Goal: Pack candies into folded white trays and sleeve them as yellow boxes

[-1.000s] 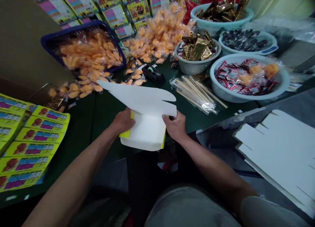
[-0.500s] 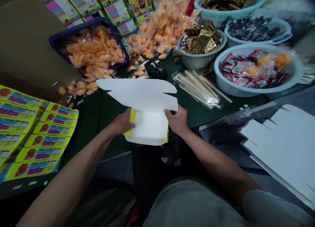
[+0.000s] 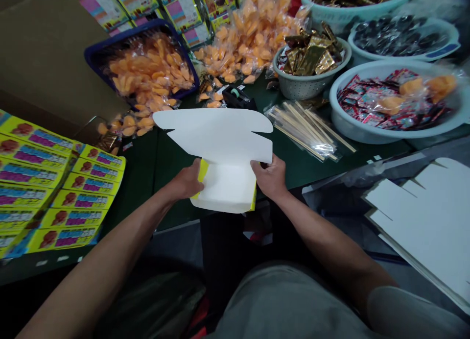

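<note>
The fingers of the left hand [image 3: 185, 181] curl around the yellow-edged side of a folded white card box [image 3: 223, 189], while the slightly spread fingers of the right hand [image 3: 270, 177] grip its opposite side. A tape dispenser [image 3: 238, 98] lies beyond the box, flat white card blanks [image 3: 422, 221] lie to its right, and yellow printed sheets [image 3: 55, 192] lie to its left.

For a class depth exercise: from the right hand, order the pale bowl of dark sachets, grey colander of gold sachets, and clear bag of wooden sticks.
Right hand:
1. Bag of wooden sticks, ahead
2. Grey colander, beyond
3. Pale bowl, farthest right
</note>
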`<state>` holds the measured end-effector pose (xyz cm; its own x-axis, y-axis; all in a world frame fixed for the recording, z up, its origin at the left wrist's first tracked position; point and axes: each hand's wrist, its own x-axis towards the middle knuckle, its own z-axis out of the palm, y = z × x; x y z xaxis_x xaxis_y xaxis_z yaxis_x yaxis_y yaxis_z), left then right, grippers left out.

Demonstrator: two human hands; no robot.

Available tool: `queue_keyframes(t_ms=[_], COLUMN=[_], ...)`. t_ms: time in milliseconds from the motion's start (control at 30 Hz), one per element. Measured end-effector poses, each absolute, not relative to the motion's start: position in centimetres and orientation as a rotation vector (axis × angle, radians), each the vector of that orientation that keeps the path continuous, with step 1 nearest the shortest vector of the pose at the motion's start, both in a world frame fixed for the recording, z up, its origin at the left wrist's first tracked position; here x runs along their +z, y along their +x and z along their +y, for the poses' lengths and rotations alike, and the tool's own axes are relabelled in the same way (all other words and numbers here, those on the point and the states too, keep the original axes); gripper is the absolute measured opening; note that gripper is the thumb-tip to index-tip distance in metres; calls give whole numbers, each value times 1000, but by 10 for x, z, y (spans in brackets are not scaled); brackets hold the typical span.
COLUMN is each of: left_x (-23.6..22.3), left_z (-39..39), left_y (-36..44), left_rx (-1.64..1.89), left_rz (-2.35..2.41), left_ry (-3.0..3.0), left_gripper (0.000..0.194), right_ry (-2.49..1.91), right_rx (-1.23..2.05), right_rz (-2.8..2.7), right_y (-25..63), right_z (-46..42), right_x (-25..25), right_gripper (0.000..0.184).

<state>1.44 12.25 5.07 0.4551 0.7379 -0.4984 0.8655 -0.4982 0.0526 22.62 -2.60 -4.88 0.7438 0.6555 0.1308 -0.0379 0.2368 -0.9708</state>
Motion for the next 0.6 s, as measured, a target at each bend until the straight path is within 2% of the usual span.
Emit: queue_keyframes(t_ms=[100,167,400,500,600], left_x=[50,52,67,72,71], left_z=[112,106,110,112,110], left_y=[9,5,-5,-4,-3], left_rx=[-565,-569,-614,-697,-670], left_rz=[1451,1495,1376,1354,1335], left_ry=[2411,2389,1989,1946,1948], left_gripper=[55,46,88,96,90], right_ry=[-1253,-1261,-1279,-1279,-1276], right_rx=[512,503,491,486,483], right_rz=[-612,-621,-648,-654,-655], right_y=[226,225,224,224,225], right_z=[-26,-26,-27,-28,-27], right_x=[-50,-50,-51,-50,-50], right_gripper=[12,13,16,16,15])
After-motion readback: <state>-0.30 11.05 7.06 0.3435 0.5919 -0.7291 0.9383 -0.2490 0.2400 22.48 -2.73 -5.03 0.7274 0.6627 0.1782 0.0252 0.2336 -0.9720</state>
